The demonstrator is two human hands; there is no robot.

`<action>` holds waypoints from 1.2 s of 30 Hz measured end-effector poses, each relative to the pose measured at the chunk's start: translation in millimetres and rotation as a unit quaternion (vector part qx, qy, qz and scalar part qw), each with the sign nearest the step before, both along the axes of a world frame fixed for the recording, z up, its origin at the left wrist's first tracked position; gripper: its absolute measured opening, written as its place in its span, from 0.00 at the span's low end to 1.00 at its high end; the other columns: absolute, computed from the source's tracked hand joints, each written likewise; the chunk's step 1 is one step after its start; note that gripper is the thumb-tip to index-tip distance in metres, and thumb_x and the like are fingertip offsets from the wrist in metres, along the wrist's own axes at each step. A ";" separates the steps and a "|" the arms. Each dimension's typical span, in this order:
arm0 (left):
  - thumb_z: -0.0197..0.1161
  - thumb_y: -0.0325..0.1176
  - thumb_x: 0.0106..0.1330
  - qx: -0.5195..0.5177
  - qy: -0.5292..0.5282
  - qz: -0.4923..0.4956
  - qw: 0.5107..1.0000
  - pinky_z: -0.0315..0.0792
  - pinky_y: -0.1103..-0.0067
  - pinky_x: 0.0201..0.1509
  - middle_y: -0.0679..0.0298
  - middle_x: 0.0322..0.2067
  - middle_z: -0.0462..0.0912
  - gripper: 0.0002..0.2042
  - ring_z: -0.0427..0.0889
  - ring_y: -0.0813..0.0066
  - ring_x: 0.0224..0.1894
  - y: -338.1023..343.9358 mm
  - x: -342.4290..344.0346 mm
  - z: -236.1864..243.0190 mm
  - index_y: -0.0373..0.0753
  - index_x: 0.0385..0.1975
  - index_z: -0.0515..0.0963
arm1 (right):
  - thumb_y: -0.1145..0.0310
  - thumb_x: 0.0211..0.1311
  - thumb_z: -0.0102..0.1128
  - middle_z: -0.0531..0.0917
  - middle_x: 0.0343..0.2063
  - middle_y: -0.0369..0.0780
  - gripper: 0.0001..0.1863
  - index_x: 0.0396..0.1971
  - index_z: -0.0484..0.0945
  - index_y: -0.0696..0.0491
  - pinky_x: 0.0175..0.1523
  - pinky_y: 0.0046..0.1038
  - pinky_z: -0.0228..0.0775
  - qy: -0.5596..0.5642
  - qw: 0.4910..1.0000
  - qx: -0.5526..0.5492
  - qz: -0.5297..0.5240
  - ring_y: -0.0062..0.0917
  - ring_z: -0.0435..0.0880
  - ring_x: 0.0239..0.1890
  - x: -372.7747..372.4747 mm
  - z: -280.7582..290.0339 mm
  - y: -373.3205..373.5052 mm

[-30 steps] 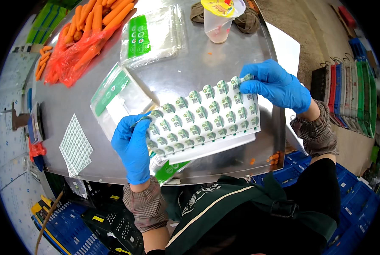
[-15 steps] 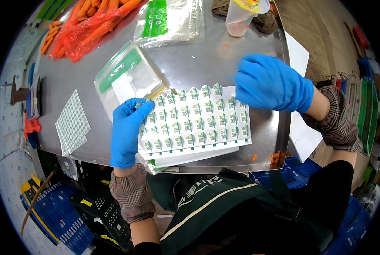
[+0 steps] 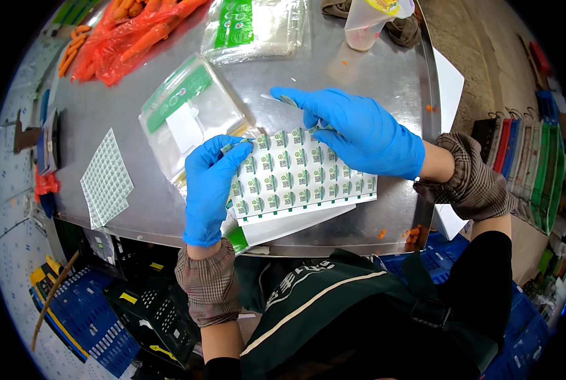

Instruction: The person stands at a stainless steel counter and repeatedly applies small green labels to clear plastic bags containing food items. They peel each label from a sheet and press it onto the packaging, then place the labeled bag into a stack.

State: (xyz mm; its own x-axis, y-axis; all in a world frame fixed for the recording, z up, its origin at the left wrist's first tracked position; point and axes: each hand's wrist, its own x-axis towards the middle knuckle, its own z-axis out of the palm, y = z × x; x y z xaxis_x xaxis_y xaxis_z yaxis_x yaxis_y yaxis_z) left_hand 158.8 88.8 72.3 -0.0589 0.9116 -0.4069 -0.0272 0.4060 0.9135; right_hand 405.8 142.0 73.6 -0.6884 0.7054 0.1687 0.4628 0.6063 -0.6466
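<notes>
My left hand (image 3: 210, 180), in a blue glove, pinches the upper left corner of a white sheet of small green-and-white labels (image 3: 295, 180). Rows of labels with square codes cover the sheet, which is tilted over the near table edge. My right hand (image 3: 365, 130), also gloved, reaches across the sheet's upper right part. A single label (image 3: 288, 100) shows at its outstretched index fingertip, while the thumb and other fingers are curled close to the sheet's top edge. Beneath the held sheet lies a white-and-green packet (image 3: 295, 229). Clear bags with a green band (image 3: 178, 95) lie beyond my left hand.
Another label sheet (image 3: 107, 180) lies at left on the metal table (image 3: 150, 228). Farther back are a red bag of carrots (image 3: 134, 47), more clear bags (image 3: 257, 31) and a plastic cup (image 3: 362, 28). Orange scraps (image 3: 413, 234) sit near the right front corner.
My right hand has moved left from the sheet's right end to its top edge, with a label now visible at the fingertip. My left hand and the sheet have shifted slightly right.
</notes>
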 end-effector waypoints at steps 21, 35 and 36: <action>0.68 0.28 0.54 0.131 0.341 -0.172 0.915 0.71 0.75 0.53 0.59 0.40 0.78 0.12 0.76 0.64 0.44 -87.0 -119.4 -45.3 0.41 0.40 0.83 | 0.84 0.52 0.55 0.68 0.53 0.42 0.36 0.64 0.61 0.48 0.48 0.25 0.71 0.196 0.906 -0.372 -0.041 0.25 0.75 0.44 -124.2 -86.4 -70.3; 0.57 0.28 0.66 0.023 0.150 0.073 0.986 0.74 0.79 0.41 0.63 0.32 0.83 0.08 0.79 0.76 0.34 -117.4 -151.7 -84.4 0.32 0.39 0.80 | 0.90 0.49 0.58 0.74 0.49 0.42 0.32 0.56 0.63 0.54 0.44 0.21 0.70 0.357 0.932 -0.033 -0.055 0.19 0.76 0.37 -131.0 -19.3 -71.5; 0.58 0.30 0.66 0.046 0.112 0.172 0.978 0.74 0.80 0.41 0.64 0.31 0.82 0.09 0.79 0.77 0.34 -118.6 -148.9 -77.9 0.32 0.39 0.79 | 0.90 0.50 0.56 0.75 0.47 0.42 0.32 0.56 0.63 0.54 0.43 0.21 0.71 0.328 0.932 -0.132 -0.083 0.18 0.77 0.34 -135.0 -26.1 -84.8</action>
State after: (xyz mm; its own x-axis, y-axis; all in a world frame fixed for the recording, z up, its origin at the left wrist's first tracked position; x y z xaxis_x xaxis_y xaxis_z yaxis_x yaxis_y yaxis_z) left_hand 9.9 -29.8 -5.6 -0.4462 0.8546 -0.2658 0.0580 0.3240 0.9443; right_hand 270.8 57.2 47.5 -0.3762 0.8694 0.3203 -0.0106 0.3417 -0.9398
